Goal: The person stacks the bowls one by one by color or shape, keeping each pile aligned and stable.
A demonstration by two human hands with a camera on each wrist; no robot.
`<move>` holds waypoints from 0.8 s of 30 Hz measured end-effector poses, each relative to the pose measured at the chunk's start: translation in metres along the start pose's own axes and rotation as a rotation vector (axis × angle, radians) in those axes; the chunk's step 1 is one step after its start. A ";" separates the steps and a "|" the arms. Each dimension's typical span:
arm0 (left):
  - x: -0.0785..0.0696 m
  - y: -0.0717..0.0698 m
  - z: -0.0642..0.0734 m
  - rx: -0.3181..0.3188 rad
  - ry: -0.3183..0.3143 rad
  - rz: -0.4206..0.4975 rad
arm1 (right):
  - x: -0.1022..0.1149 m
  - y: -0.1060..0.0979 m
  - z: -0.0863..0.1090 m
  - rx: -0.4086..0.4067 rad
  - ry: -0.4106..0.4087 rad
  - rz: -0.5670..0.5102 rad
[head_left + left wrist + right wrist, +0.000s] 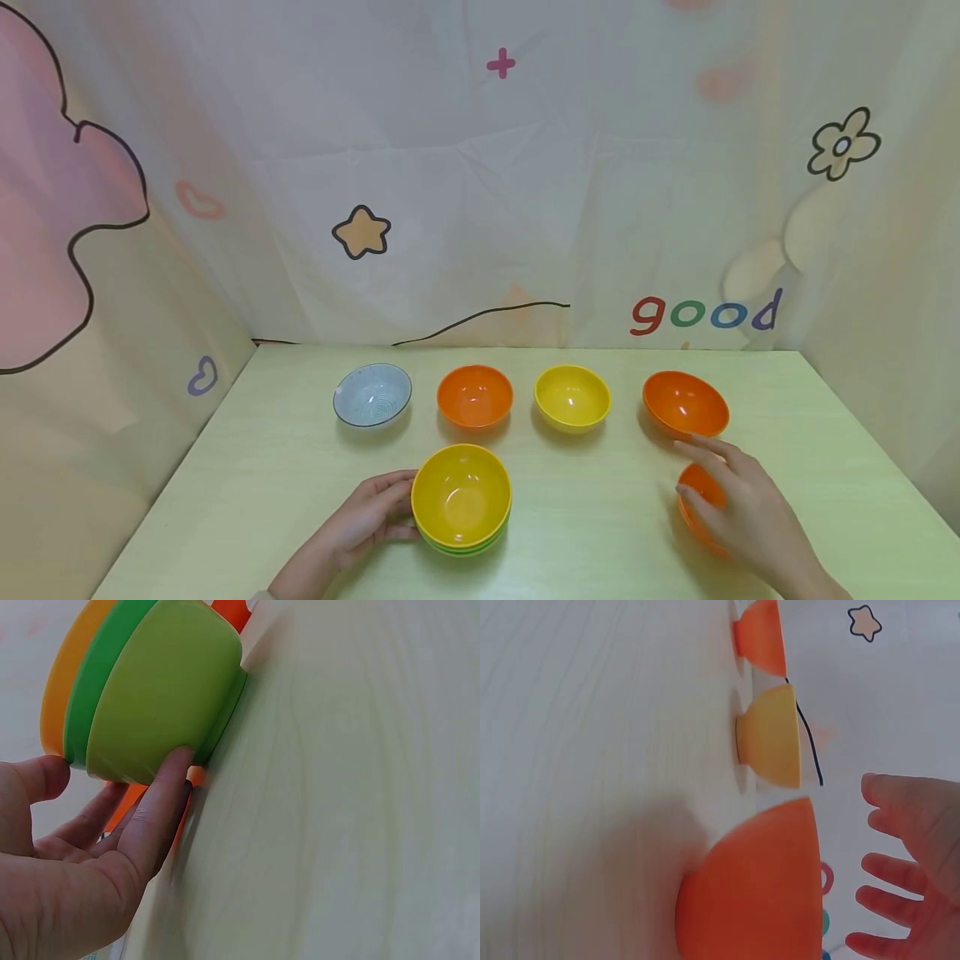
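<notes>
A stack of bowls (461, 496) stands near the front middle: yellow on top, a darker green one (105, 675) beneath, and a light green one (165, 694) lowest. My left hand (375, 508) holds the stack's left side. Its thumb is at the yellow bowl's edge, and its fingers reach round low on the light green bowl. At the right, my right hand (750, 508) hovers over an orange bowl (697, 500) and partly hides it in the head view. In the right wrist view, its fingers are spread apart beyond that bowl's rim, holding nothing.
Along the back stand a pale blue bowl (372, 398), an orange bowl (475, 398), a yellow bowl (572, 400) and a further orange bowl (684, 404) at the right. The pale table (592, 517) ends at a printed cloth backdrop (480, 208).
</notes>
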State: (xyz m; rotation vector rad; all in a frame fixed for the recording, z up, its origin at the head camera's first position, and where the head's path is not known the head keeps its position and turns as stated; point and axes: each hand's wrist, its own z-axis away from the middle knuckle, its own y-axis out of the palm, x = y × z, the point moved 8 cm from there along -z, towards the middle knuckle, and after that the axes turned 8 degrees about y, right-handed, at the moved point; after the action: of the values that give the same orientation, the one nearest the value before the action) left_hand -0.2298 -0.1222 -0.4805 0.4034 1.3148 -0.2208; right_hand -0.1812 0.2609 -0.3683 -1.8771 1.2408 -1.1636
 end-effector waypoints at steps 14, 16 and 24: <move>0.000 0.000 0.000 -0.001 0.008 0.002 | -0.043 -0.010 0.012 0.016 0.127 0.045; 0.000 0.000 0.000 0.000 0.007 0.002 | -0.046 -0.011 0.013 0.005 0.125 0.051; -0.001 0.001 0.001 0.004 0.005 0.000 | -0.064 -0.012 0.015 0.050 0.182 0.083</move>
State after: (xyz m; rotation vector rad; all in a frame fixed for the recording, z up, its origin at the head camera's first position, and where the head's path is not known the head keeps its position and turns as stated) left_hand -0.2293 -0.1220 -0.4794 0.4078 1.3193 -0.2228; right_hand -0.1739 0.3246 -0.3865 -1.6970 1.3603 -1.3311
